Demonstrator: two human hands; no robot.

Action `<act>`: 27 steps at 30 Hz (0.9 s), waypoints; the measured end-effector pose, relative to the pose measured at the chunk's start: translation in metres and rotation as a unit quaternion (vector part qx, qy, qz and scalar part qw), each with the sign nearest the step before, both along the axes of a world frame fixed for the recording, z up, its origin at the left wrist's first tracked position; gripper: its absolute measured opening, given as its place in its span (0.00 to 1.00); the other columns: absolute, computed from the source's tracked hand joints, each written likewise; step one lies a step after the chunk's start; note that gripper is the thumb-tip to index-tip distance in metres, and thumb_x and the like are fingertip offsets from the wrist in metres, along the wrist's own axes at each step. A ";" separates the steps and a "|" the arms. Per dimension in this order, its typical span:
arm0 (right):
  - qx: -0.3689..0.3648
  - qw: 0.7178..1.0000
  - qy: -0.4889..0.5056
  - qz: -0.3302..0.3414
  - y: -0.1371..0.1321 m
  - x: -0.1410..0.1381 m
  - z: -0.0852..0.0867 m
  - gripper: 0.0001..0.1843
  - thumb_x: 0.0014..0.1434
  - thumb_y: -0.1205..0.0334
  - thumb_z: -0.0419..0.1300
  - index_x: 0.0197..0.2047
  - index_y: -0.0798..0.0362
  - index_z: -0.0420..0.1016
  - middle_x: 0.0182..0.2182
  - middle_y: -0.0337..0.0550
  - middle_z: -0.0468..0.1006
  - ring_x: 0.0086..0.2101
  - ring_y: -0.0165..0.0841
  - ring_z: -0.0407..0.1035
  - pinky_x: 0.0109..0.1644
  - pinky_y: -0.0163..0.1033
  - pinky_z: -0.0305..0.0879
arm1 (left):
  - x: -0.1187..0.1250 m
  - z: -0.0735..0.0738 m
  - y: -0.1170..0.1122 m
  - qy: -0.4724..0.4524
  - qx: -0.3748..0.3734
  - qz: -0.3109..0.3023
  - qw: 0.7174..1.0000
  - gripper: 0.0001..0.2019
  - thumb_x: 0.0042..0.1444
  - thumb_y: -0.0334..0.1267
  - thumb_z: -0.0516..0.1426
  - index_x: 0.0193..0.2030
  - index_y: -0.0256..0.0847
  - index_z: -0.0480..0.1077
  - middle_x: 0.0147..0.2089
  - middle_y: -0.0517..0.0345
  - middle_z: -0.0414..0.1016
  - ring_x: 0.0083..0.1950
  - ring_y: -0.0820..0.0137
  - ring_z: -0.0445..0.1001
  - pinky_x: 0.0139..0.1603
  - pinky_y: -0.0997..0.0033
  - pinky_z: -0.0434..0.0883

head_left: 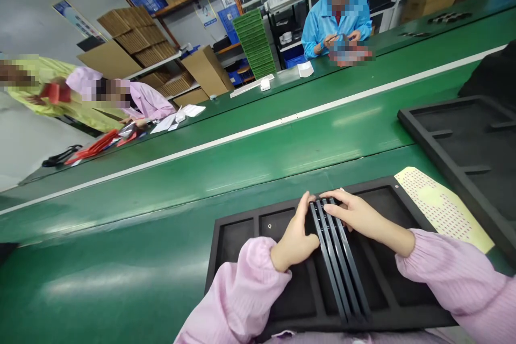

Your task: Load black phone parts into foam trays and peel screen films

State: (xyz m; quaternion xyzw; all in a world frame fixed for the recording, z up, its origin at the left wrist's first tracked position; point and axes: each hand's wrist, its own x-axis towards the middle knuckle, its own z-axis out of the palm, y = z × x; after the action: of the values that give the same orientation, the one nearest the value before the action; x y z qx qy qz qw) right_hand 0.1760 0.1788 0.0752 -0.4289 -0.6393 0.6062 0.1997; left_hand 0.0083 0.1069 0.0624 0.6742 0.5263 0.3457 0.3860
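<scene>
A black foam tray [242,231] with several compartments lies on the green bench in front of me. Three long dark strips [338,258] lie side by side in its middle slot. My left hand [296,234] rests on the tray with its fingers straight and pressed against the left edge of the strips. My right hand [357,215] lies over the far ends of the strips, fingers stretched flat on them. Both sleeves are pink.
A second black tray [463,145] lies at the right, a yellow perforated sheet [439,204] between the two trays. A green conveyor belt [258,150] with a white line runs across. A person in blue [338,16] and others at left work on the far side.
</scene>
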 end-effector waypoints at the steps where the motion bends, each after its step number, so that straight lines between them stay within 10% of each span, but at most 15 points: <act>1: -0.005 1.000 0.003 0.003 0.000 0.001 0.000 0.24 0.50 0.50 0.56 0.47 0.55 0.69 0.23 0.37 0.68 0.16 0.26 0.56 0.17 0.32 0.55 | 0.000 -0.004 0.004 -0.070 -0.055 0.008 0.996 0.40 0.37 0.25 0.50 0.63 0.35 0.49 0.63 0.41 0.58 0.65 0.57 0.57 0.65 0.51 0.55; 7: -0.067 0.995 0.040 0.063 0.007 0.016 0.004 0.30 0.50 0.49 0.56 0.54 0.56 0.65 0.23 0.37 0.68 0.20 0.30 0.64 0.27 0.37 0.65 | -0.001 -0.002 0.016 -0.278 -0.148 0.005 0.949 0.27 0.45 0.32 0.55 0.55 0.40 0.63 0.61 0.52 0.65 0.64 0.58 0.59 0.66 0.56 0.53; 27: -0.083 0.987 0.049 0.132 0.008 0.025 0.001 0.34 0.49 0.55 0.59 0.58 0.52 0.58 0.46 0.48 0.66 0.39 0.39 0.68 0.43 0.45 0.68 | -0.008 -0.001 0.014 -0.234 -0.142 -0.019 0.962 0.30 0.48 0.43 0.61 0.58 0.39 0.59 0.61 0.48 0.64 0.62 0.60 0.61 0.64 0.57 0.55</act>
State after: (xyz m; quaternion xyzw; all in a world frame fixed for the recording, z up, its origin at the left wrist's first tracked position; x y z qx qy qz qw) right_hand 0.2014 0.1872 0.0760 -0.3260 -0.6271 0.6984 0.1128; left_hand 0.0008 0.1211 0.0609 0.5228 0.4518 0.4080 0.5967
